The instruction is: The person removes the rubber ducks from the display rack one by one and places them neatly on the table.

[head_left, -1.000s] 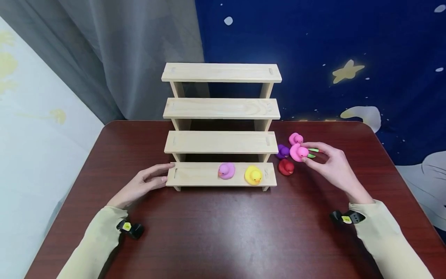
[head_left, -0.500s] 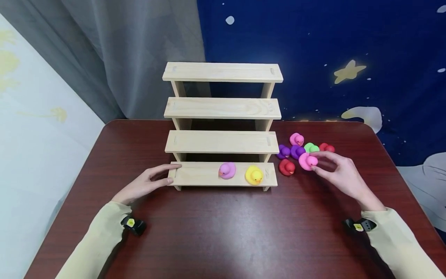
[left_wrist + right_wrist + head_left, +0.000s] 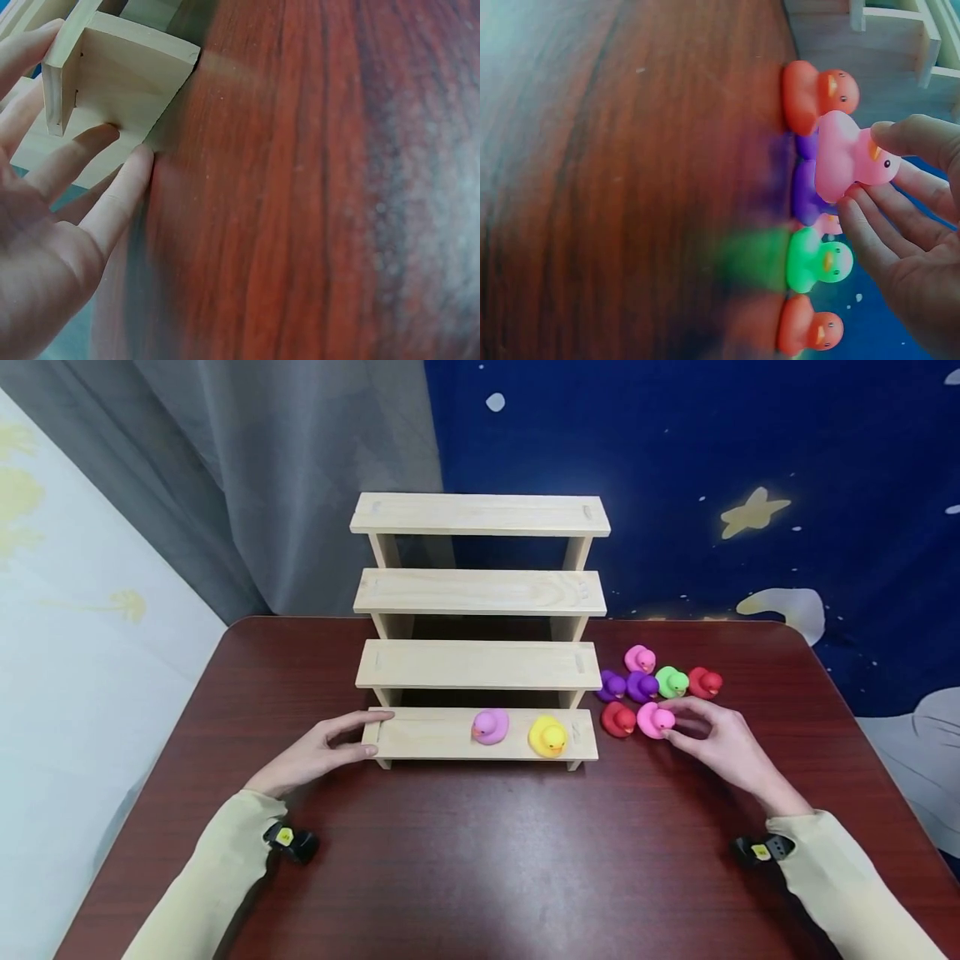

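My right hand (image 3: 722,742) pinches a bright pink rubber duck (image 3: 656,720) between thumb and fingertips, just right of a red duck (image 3: 618,719). In the right wrist view this pink duck (image 3: 838,159) appears slightly off the table and partly covers a purple duck (image 3: 810,191). On the left, my left hand (image 3: 318,753) touches the end of the lowest step of a wooden stepped shelf (image 3: 427,735). The left wrist view shows its extended fingers (image 3: 124,191) against the shelf's side panel (image 3: 135,60). A lilac duck (image 3: 491,727) and a yellow duck (image 3: 547,737) sit on that step.
Behind the held duck are another pink duck (image 3: 640,658), two purple ducks (image 3: 642,686), a green duck (image 3: 672,682) and a second red duck (image 3: 705,682). The shelf's upper steps (image 3: 480,514) rise at the back of the dark wood table (image 3: 480,860), before a curtain.
My right hand brought the pink duck toward me, uncovering the green and far red ducks, then slightly left toward the near red duck. My left hand shifted slightly right onto the step.
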Motion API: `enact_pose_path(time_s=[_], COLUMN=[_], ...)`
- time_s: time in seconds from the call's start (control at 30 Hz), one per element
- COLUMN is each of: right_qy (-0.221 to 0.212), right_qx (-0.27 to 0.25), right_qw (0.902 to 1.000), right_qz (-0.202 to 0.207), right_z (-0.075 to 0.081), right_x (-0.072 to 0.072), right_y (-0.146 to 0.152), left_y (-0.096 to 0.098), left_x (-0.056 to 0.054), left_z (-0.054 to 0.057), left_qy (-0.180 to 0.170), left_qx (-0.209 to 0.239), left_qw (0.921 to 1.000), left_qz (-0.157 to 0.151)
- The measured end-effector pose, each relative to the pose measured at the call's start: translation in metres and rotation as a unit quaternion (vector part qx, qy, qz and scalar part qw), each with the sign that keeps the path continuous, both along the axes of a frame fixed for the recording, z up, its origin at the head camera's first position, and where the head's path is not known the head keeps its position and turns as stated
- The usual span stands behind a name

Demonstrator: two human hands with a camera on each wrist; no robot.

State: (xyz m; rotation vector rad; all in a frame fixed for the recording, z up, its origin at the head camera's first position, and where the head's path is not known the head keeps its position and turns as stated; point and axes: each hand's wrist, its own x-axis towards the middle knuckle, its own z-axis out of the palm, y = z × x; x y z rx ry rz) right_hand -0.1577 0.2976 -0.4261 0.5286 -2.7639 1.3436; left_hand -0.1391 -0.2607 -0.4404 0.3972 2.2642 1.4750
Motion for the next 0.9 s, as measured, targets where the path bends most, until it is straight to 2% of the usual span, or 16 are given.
enact_pose_path(time_s=[0.33,0.77,0.9], right_qy=[0.003,0.002,0.005], right_qx=[0.028,0.008,0.019], right_qw=[0.9996,1.0,0.9998], right_qz=[-0.003,-0.005,-0.006], right_z=[-0.011,-0.016,-0.016], right_x=[-0.008,-0.012,-0.012], right_y=[0.002,-0.001,-0.001], left_y=[-0.001,-0.001,-0.002], left_x=[0.0,-0.001,0.0], left_z=[0.0,-0.001,-0.001], left_qy=[-0.009,-0.015,-0.016], left_qx=[0.01,0.011,0.009], left_qw=[0.9999,0.9998,0.9998], left_qz=[0.004,0.006,0.007])
